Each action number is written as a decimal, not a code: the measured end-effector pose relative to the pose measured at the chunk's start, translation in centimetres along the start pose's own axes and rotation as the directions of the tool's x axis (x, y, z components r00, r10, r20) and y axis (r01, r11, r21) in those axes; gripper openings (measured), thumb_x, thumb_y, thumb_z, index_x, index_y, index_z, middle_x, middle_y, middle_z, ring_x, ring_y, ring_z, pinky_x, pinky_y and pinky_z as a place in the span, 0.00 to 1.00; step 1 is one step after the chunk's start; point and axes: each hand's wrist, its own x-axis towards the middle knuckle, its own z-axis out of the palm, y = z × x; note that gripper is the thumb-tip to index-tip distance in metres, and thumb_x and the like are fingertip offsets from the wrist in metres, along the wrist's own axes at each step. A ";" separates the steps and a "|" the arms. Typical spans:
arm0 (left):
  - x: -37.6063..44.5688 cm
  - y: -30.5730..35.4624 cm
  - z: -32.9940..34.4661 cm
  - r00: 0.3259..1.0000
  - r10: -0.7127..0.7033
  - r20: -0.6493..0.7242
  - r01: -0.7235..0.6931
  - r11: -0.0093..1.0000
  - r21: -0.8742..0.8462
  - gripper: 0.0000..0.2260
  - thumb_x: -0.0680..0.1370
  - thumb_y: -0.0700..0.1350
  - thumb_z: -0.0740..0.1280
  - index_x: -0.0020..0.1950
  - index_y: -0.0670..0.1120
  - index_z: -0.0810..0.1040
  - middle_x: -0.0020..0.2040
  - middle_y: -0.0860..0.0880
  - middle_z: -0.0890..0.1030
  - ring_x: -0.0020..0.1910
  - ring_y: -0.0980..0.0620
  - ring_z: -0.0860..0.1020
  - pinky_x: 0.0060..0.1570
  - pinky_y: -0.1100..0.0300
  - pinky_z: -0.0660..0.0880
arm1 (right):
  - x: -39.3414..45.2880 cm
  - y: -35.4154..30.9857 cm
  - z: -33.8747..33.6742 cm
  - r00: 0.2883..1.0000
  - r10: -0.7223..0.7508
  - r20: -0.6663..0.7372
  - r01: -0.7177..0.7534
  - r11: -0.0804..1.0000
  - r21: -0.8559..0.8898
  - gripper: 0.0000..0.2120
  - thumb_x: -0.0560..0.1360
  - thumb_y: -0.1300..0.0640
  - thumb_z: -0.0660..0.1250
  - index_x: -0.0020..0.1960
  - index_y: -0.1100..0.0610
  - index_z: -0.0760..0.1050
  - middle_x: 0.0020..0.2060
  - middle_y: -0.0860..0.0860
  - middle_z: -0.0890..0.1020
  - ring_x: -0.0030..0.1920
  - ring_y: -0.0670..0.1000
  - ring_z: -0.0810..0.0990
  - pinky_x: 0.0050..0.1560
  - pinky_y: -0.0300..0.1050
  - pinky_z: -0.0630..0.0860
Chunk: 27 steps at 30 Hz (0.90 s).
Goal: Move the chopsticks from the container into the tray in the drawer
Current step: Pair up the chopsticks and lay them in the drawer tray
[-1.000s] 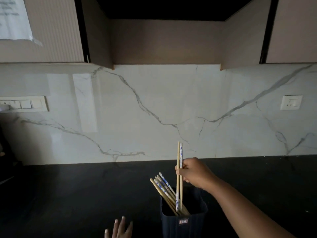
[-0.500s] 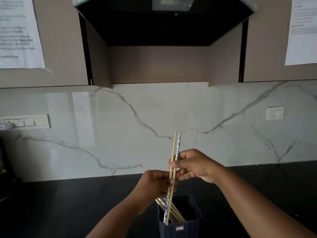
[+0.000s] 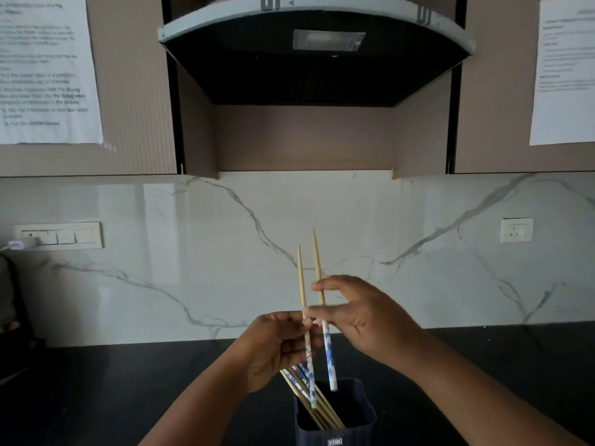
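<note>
Head view: left hand point(image 3: 273, 346) and right hand point(image 3: 360, 313) each pinch one slim bamboo chopstick with blue-patterned end point(image 3: 327, 349) above the dark ribbed plastic container point(image 3: 335, 423) (more inside); a loose pinch could drop either one. Drawer tray unseen.

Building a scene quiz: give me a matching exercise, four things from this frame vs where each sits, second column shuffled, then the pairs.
Things:
1. dark container
2. single socket
3. switch panel
4. range hood

Places:
A. top centre, between the cabinets
B. backsplash, left side
C. black counter, bottom centre, below both hands
D. backsplash, right side

Pairs: 1-C, 2-D, 3-B, 4-A
</note>
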 end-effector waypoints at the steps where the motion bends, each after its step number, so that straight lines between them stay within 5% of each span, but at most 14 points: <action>1: 0.0 0.2 0.0 1.000 0.001 0.010 0.000 1.000 -0.028 0.10 0.79 0.35 0.63 0.49 0.41 0.84 0.49 0.38 0.84 0.44 0.45 0.83 0.42 0.55 0.82 | -0.3 0.0 0.4 0.999 -0.041 0.023 0.043 0.996 -0.079 0.22 0.69 0.68 0.74 0.58 0.49 0.82 0.58 0.55 0.81 0.59 0.52 0.80 0.55 0.44 0.79; 6: -0.3 0.5 0.3 1.000 -0.018 0.016 0.019 0.999 -0.050 0.10 0.79 0.34 0.62 0.54 0.39 0.83 0.48 0.37 0.83 0.42 0.45 0.82 0.42 0.56 0.82 | -1.6 0.2 2.1 0.995 -0.091 0.038 0.096 0.977 -0.190 0.27 0.65 0.67 0.78 0.60 0.50 0.81 0.53 0.56 0.83 0.52 0.53 0.84 0.45 0.40 0.81; 11: -0.5 0.2 0.6 0.997 -0.058 0.050 0.063 0.993 -0.096 0.10 0.79 0.33 0.63 0.52 0.37 0.83 0.48 0.37 0.83 0.42 0.45 0.83 0.40 0.56 0.82 | -2.1 0.1 2.6 0.990 -0.141 -0.008 0.138 0.979 -0.147 0.19 0.74 0.61 0.66 0.64 0.52 0.79 0.52 0.55 0.83 0.48 0.50 0.83 0.40 0.36 0.80; 17: -0.5 -0.2 1.2 0.992 -0.101 0.077 0.109 0.989 -0.099 0.10 0.78 0.34 0.64 0.55 0.36 0.82 0.52 0.34 0.82 0.47 0.42 0.83 0.45 0.54 0.82 | -3.2 1.0 3.6 0.984 -0.169 -0.053 0.161 0.978 -0.132 0.25 0.70 0.67 0.73 0.65 0.53 0.77 0.46 0.54 0.83 0.42 0.49 0.82 0.34 0.37 0.80; 21: -0.3 -0.7 1.5 0.990 -0.116 0.077 0.126 0.983 -0.134 0.11 0.78 0.34 0.62 0.56 0.35 0.81 0.49 0.36 0.82 0.44 0.43 0.83 0.45 0.54 0.82 | -3.5 1.1 4.3 0.971 -0.217 -0.100 0.204 0.970 -0.129 0.15 0.81 0.62 0.57 0.64 0.56 0.77 0.41 0.54 0.84 0.42 0.50 0.83 0.37 0.39 0.81; 23: -0.2 -0.9 1.5 0.992 -0.109 0.065 0.117 0.984 -0.137 0.11 0.79 0.34 0.61 0.56 0.35 0.81 0.47 0.36 0.83 0.42 0.44 0.83 0.43 0.54 0.83 | -3.8 1.2 4.5 0.971 -0.221 -0.092 0.207 0.968 -0.141 0.15 0.79 0.63 0.59 0.63 0.56 0.78 0.42 0.53 0.85 0.44 0.51 0.84 0.41 0.40 0.82; 25: -0.1 -1.1 1.6 0.996 -0.077 0.034 0.081 0.989 -0.121 0.10 0.79 0.33 0.62 0.53 0.36 0.83 0.46 0.37 0.84 0.41 0.45 0.84 0.39 0.56 0.83 | -4.3 1.3 4.8 0.991 -0.120 -0.066 0.114 0.990 -0.086 0.19 0.74 0.67 0.66 0.64 0.56 0.78 0.44 0.53 0.84 0.46 0.51 0.83 0.45 0.42 0.83; 27: 0.0 -1.4 1.5 1.000 -0.027 -0.004 0.026 0.997 -0.078 0.09 0.78 0.34 0.63 0.51 0.37 0.83 0.46 0.38 0.84 0.40 0.46 0.84 0.36 0.57 0.82 | -4.5 0.9 5.1 0.988 0.143 -0.057 -0.131 0.975 0.180 0.21 0.74 0.69 0.68 0.64 0.54 0.77 0.47 0.51 0.83 0.47 0.47 0.82 0.45 0.42 0.82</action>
